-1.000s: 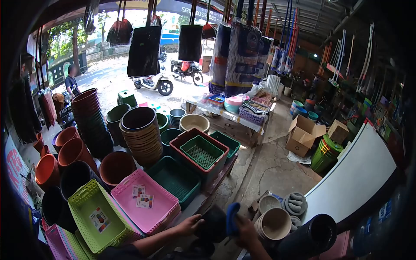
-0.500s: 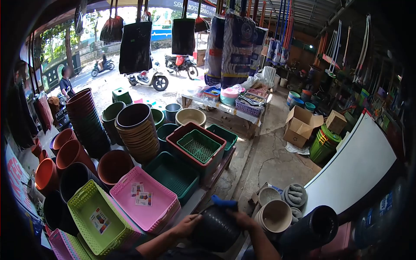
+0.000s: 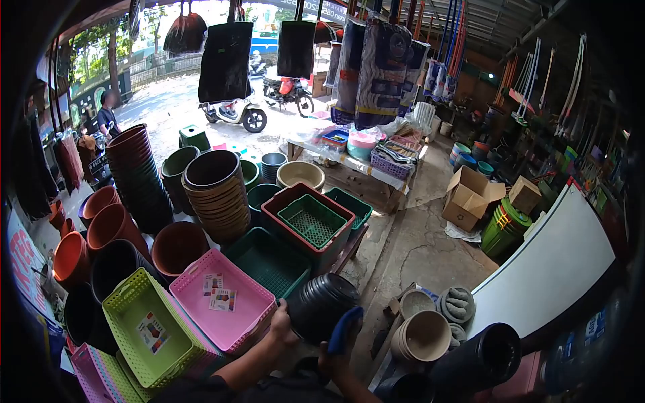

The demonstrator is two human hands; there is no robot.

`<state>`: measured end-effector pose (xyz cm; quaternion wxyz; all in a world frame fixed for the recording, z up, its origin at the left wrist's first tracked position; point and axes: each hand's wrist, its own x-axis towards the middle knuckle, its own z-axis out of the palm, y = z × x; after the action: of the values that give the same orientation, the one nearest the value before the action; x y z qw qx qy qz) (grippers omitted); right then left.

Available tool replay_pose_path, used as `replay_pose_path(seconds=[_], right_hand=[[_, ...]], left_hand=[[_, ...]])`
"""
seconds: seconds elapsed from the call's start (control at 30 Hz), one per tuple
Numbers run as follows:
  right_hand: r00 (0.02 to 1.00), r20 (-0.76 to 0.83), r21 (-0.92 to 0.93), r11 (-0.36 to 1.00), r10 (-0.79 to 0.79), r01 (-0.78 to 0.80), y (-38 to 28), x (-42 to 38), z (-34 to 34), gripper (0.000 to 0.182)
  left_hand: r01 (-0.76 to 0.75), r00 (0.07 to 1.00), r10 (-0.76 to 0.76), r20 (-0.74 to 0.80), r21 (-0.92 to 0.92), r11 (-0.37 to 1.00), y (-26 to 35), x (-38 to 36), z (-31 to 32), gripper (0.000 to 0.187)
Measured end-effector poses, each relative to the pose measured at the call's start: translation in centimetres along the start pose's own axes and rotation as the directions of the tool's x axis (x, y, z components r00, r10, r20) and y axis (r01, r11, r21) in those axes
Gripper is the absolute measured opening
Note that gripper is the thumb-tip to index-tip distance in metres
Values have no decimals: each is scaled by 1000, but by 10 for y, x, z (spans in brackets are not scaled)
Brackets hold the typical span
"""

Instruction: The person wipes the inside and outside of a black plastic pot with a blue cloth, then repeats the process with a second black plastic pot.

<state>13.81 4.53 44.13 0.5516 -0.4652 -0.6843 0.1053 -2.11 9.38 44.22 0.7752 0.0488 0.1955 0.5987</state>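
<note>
A black ribbed plant pot (image 3: 321, 303) is held tilted on its side in front of me. My left hand (image 3: 283, 325) grips it at its left side, fingers closed around the edge. In my right hand (image 3: 332, 361) is a blue cloth (image 3: 347, 329), pressed against or very close to the pot's lower right end. Most of the right-hand fingers are hidden by the cloth and shadow. Just left of the pot lie a pink plastic basket (image 3: 252, 322) with paper labels in it and a dark green basket (image 3: 290, 285).
A lime green basket (image 3: 121, 305) and stacked brown pots (image 3: 218, 201) stand at left. Cream pots (image 3: 430, 336) and a black cylindrical container (image 3: 480, 363) are at right, near a white board (image 3: 544, 262). Wrapped goods (image 3: 383, 74) hang overhead. A person (image 3: 107, 121) is outside.
The pot has moved up and tipped over toward its side. The blue cloth has gone from the pot's upper edge to its lower right end, with my right hand moving down and left.
</note>
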Motion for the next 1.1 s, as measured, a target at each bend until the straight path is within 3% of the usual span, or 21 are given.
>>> replay_pose_path(seconds=[0.03,0.07,0.1,0.13,0.17,0.23,0.3,0.37,0.4,0.43,0.53,0.57,0.63,0.77,0.8,0.83,0.9,0.93,1.0,1.03,1.1], right_hand=[[1000,-4,-4,1000,1,-2,4,0,-3,72],[978,173,-158,977,-114,142,8,-1,-8,74],[913,360,-277,912,-193,302,11,-2,-11,75],[912,362,-278,912,-190,301,6,1,-12,75],[855,485,-308,878,-185,365,-3,8,-14,74],[781,602,-327,841,-166,432,-15,27,-17,73],[734,664,-269,873,-138,407,-19,51,-24,75],[751,647,-311,854,-132,418,-4,75,-30,72],[665,732,-183,983,144,-12,25,84,-28,65],[457,824,-104,882,335,-460,50,90,-31,58],[377,815,-186,816,439,-547,95,89,-68,45],[383,813,-180,816,438,-550,105,85,-65,45],[600,675,-226,895,429,-386,136,33,-71,45],[904,335,-430,897,266,-104,163,-74,-49,46],[838,272,-128,881,472,-455,215,-94,-46,43],[834,262,-131,874,486,-468,145,-84,-46,43],[993,-54,-59,992,108,-111,-15,26,-64,49],[991,-61,-63,991,118,-122,-24,29,-71,49],[957,266,-620,781,119,76,-27,31,-86,51],[959,255,-627,776,125,65,-13,26,-91,51],[890,18,-15,891,455,-455,35,5,-100,53]], left_hand=[[1,1000,-2,19,36,999,0,1,4,71],[6,1000,-6,21,36,999,-4,1,8,71],[-24,993,49,-104,228,973,-11,1,13,73],[-28,968,127,-215,412,911,-15,-4,22,74],[-26,968,125,-218,409,912,-14,-10,33,74],[171,920,68,-385,554,815,-7,-24,56,77],[110,958,48,-284,513,851,-7,-30,52,82],[13,987,-140,78,831,556,-15,-19,9,73],[67,978,-205,49,851,521,-12,-24,14,56],[72,977,-209,45,851,519,-8,-25,12,56],[77,983,-176,58,735,674,3,-34,16,37],[77,982,-178,59,740,668,6,-34,16,37],[67,998,-60,-30,516,854,6,-32,14,38],[-19,991,81,-109,481,877,-15,-36,43,37],[-3,991,66,-113,484,875,-27,-34,44,37],[-5,987,82,-137,486,874,-41,-31,42,34],[5,983,87,-163,495,869,-67,-29,37,32],[8,990,89,-112,666,746,-78,-30,34,30],[-44,999,30,34,853,520,-91,-28,24,25],[-42,999,17,39,855,516,-91,-31,31,25],[27,973,-224,59,931,364,-89,-40,51,30]])
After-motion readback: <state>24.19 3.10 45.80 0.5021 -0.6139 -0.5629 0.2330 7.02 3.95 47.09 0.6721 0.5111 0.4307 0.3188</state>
